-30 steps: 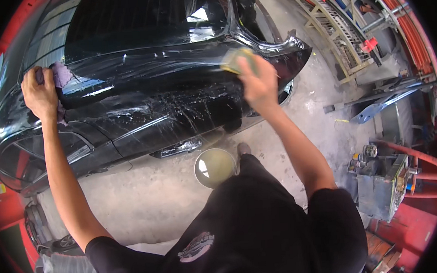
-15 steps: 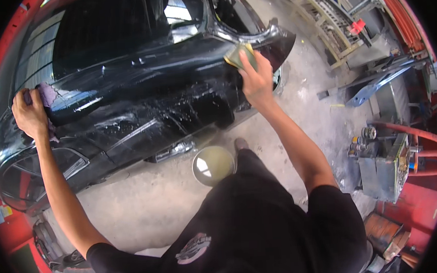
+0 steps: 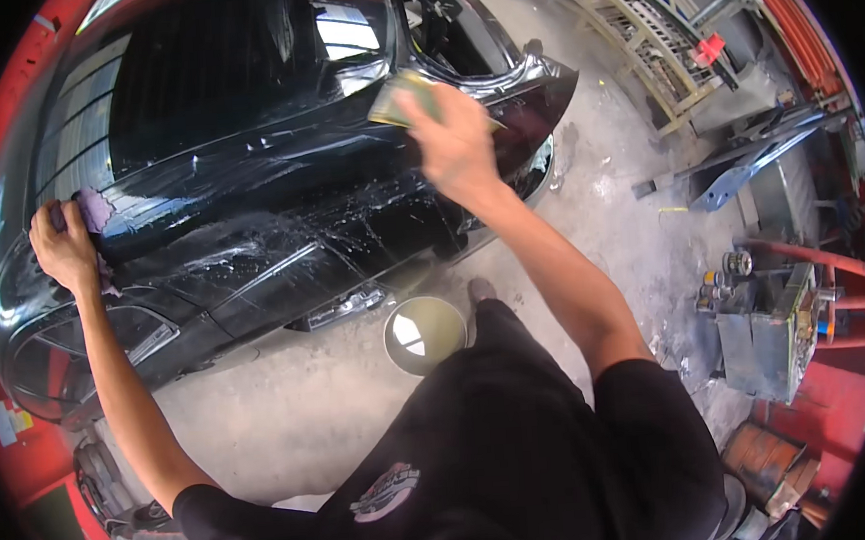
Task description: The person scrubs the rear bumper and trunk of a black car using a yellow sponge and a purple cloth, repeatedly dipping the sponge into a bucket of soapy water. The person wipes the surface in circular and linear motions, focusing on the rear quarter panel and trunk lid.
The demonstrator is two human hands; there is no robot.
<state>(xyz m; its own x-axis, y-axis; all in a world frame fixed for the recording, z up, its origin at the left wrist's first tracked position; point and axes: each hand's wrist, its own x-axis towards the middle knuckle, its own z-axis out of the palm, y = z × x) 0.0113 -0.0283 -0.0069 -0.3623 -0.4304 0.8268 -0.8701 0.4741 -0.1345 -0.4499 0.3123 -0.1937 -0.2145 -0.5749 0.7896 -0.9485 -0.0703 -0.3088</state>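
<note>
A glossy black car body (image 3: 280,202), wet with drops and pale streaks, fills the upper left. My left hand (image 3: 65,251) rests on its far-left part, fingers closed round a crumpled purple cloth (image 3: 98,211) that lies against the panel. My right hand (image 3: 454,142), smeared by motion, grips a yellow-green sanding pad (image 3: 386,103) on the upper side panel, just below the window opening. The pad's underside is hidden. Whitish runs of liquid mark the panel below it.
A round bucket of cloudy water (image 3: 425,338) stands on the concrete floor by my shoe (image 3: 480,289). To the right are a metal rack (image 3: 653,68), a blue metal part (image 3: 744,177), a grey box-like stand (image 3: 766,339) with small cans (image 3: 737,263), and a rusty drum (image 3: 763,451).
My right hand has swept left along the panel with the sanding pad. My left hand stays in place on the purple cloth. The view has shifted slightly.
</note>
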